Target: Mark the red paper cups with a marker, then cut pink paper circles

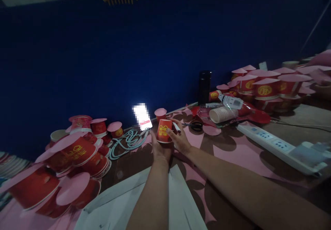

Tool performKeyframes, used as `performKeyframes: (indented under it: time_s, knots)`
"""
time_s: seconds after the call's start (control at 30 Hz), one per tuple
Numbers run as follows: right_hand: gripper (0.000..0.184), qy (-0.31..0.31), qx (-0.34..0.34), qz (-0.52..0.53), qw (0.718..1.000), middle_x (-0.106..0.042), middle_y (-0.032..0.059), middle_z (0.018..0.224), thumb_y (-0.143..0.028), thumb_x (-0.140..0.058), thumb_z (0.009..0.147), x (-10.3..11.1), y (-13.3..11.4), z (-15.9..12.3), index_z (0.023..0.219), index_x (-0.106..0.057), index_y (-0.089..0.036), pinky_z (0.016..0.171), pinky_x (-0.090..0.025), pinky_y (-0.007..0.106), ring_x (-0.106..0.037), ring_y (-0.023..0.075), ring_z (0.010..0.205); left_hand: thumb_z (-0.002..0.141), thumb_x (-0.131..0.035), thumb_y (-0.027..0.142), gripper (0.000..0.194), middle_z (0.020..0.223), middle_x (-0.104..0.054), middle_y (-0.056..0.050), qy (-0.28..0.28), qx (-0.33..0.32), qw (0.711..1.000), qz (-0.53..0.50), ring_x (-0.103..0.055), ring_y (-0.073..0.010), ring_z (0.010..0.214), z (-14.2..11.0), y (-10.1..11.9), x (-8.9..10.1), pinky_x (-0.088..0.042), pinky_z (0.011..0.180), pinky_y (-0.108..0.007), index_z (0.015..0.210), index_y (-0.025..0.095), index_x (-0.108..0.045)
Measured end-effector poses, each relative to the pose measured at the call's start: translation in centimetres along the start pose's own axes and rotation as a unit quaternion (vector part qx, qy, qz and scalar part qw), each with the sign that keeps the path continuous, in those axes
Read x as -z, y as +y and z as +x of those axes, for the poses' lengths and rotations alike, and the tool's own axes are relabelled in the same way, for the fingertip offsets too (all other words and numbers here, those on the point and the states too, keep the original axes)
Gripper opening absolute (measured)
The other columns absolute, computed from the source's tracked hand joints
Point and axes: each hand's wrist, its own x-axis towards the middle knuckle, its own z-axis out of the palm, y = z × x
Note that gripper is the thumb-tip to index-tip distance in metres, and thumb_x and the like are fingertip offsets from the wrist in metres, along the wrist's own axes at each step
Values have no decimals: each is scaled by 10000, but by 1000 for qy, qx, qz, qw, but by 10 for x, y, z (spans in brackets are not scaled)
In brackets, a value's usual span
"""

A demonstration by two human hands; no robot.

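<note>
A red paper cup with yellow characters is held upside down, its wide rim at the bottom. My left hand is wrapped round the cup's lower left side and underside. The fingers of my right hand touch its right side. A white pen-like marker with a dark end sticks out from my right hand beside the cup. Just behind stands a small red cup with a pink paper disc on top. The fingers beneath the held cup are partly hidden.
Red cups with pink discs are piled left and right. A lit phone, a pale blue cable, black scissors, a power strip, a black flask and a white board lie or stand around.
</note>
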Motion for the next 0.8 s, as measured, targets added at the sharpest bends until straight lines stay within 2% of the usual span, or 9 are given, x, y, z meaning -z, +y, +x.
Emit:
performKeyframes:
  time_s: [0.1, 0.2, 0.33, 0.43, 0.5, 0.63, 0.7, 0.8]
  knots:
    - [532, 52, -15, 6, 999, -622, 25, 1054, -400, -693, 695, 2, 1, 5, 1147, -448, -264, 766, -509, 287, -611, 158, 902, 768, -569, 492, 428, 965, -659, -96, 13, -70, 993, 90, -631, -197, 890, -1, -8, 0, -492, 782, -310, 1033, 157, -611]
    - [498, 105, -24, -14, 994, -635, 22, 1008, -410, -677, 711, 7, 0, 12, 1127, -451, -252, 748, -507, 265, -614, 143, 874, 716, -651, 263, 282, 859, -659, -65, 44, -88, 967, 235, -631, -190, 842, -3, -17, 4, -487, 762, -308, 979, 175, -599]
    - [456, 153, -47, -26, 987, -645, 9, 911, -485, -645, 713, 15, 2, 22, 1060, -488, -235, 701, -507, 254, -623, 140, 820, 657, -615, 85, 207, 888, -646, -95, 43, -149, 923, 352, -569, -243, 1018, -6, -24, 6, -441, 870, -333, 827, 198, -585]
    - [468, 163, -95, 5, 982, -666, 24, 889, -545, -620, 702, 18, 3, 30, 1014, -494, -219, 605, -505, 241, -647, 154, 778, 598, -636, 44, 241, 975, -618, -122, 32, -210, 872, 441, -434, -279, 1209, -8, -27, 4, -318, 1013, -350, 760, 208, -561]
    - [452, 157, -115, 38, 980, -680, 27, 856, -557, -618, 699, 19, 2, 33, 973, -500, -217, 558, -505, 239, -658, 160, 738, 574, -651, 40, 252, 1007, -600, -133, 23, -229, 844, 483, -370, -298, 1261, -10, -28, 3, -226, 1066, -370, 730, 209, -550]
    - [398, 132, -144, 84, 977, -691, 9, 758, -564, -620, 705, 21, 0, 35, 890, -535, -222, 505, -507, 240, -659, 157, 646, 602, -649, 82, 205, 1016, -583, -148, 20, -214, 804, 554, -364, -332, 1249, -10, -30, 2, -132, 1087, -426, 748, 204, -569]
    - [400, 119, -149, 94, 977, -692, 8, 728, -573, -622, 708, 21, 0, 33, 880, -555, -219, 494, -508, 240, -658, 156, 615, 621, -652, 112, 180, 1010, -583, -149, 22, -197, 795, 573, -393, -336, 1215, -10, -30, 3, -133, 1081, -439, 759, 200, -578]
    - [428, 94, -145, 105, 979, -702, 23, 734, -598, -603, 717, 21, 0, 31, 890, -582, -207, 526, -529, 264, -672, 176, 645, 628, -667, 139, 182, 1004, -590, -138, 2, -186, 812, 553, -449, -314, 1154, -9, -29, 3, -195, 1062, -423, 777, 199, -583]
